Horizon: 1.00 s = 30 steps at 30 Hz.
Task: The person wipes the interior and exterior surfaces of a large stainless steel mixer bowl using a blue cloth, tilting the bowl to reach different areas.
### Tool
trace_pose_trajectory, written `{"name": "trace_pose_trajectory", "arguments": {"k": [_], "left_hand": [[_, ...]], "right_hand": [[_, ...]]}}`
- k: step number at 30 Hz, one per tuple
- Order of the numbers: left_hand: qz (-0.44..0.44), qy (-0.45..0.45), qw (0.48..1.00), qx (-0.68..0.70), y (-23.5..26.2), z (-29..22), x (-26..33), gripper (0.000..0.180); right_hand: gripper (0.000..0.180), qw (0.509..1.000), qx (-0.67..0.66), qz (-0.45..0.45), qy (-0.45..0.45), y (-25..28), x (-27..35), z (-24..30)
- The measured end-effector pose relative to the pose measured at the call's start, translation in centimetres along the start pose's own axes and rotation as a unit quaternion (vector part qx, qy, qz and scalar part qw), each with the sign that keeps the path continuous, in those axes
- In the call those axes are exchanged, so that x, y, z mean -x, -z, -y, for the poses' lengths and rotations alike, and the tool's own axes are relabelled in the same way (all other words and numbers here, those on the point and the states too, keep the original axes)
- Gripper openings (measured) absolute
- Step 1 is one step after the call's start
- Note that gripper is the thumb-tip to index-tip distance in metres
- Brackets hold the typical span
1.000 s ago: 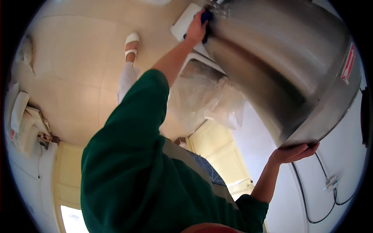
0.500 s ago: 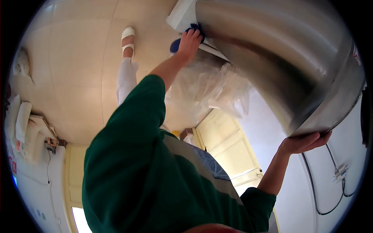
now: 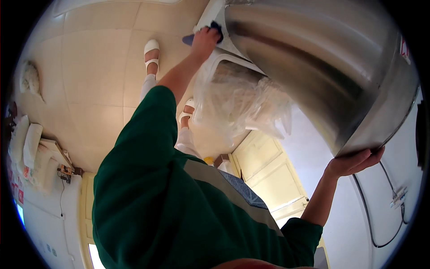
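Note:
A dark blue cloth (image 3: 217, 30) is bunched in my left hand (image 3: 205, 42), with a flap of it sticking out to the left. My closed fingers hold it against the white end piece (image 3: 228, 42) of a large stainless steel body (image 3: 291, 49). That brushed metal body fills the upper right, its sides bent by the lens. At its near right corner my right hand (image 3: 354, 162) rests with the palm and stretched fingers along the edge, holding nothing separate. Part of the cloth is hidden behind my left fingers.
Below the steel body stands a white bin (image 3: 230, 57) with a clear plastic bag (image 3: 237, 101) hanging over it. My white shoes (image 3: 152, 47) are on the beige tiled floor (image 3: 94, 67). A black cable (image 3: 369, 228) runs along the white wall. Cream cabinet doors (image 3: 268, 166) stand behind.
My left hand has slid the blue cloth a little to the left and up along the white end piece. My right hand keeps its place on the steel edge. More of the bin and a second shoe show.

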<state>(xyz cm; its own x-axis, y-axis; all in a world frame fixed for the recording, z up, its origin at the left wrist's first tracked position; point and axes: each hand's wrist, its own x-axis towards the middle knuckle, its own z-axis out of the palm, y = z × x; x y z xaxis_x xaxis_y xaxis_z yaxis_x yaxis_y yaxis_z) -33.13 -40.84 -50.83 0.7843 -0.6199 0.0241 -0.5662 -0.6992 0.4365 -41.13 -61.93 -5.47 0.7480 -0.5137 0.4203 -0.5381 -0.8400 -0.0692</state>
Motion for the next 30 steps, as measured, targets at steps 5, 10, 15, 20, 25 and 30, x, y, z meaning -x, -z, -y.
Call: {"name": "trace_pose_trajectory", "arguments": {"k": [5, 10, 15, 20, 25, 30], "left_hand": [[0.015, -0.025, 1.0, 0.01, -0.1, 2.0, -3.4, 0.025], [-0.027, 0.015, 1.0, -0.002, 0.6, 2.8, -6.4, 0.025], [0.052, -0.07, 0.996, 0.002, -0.9, 0.3, -0.3, 0.021], [-0.036, 0.014, 0.999, -0.008, 0.7, 2.5, -7.2, 0.023], [0.0, -0.079, 0.997, 0.017, -1.3, -0.7, 2.0, 0.021], [-0.007, -0.045, 0.999, -0.01, 0.4, 3.5, -5.4, 0.02]], "right_hand": [[0.066, 1.0, 0.02, 0.001, 0.014, 0.3, 0.2, -0.3], [0.065, 0.999, 0.0, 0.002, 0.035, 0.1, -0.2, -0.8], [0.064, 0.999, -0.008, 0.003, 0.034, 0.6, -0.1, -1.0], [0.065, 0.999, -0.029, 0.011, 0.028, 0.3, -0.3, -0.5], [0.063, 0.999, 0.009, -0.014, 0.042, 0.5, 0.2, -1.5], [0.065, 1.0, -0.026, -0.001, 0.004, 0.1, 0.1, -0.3]]}}
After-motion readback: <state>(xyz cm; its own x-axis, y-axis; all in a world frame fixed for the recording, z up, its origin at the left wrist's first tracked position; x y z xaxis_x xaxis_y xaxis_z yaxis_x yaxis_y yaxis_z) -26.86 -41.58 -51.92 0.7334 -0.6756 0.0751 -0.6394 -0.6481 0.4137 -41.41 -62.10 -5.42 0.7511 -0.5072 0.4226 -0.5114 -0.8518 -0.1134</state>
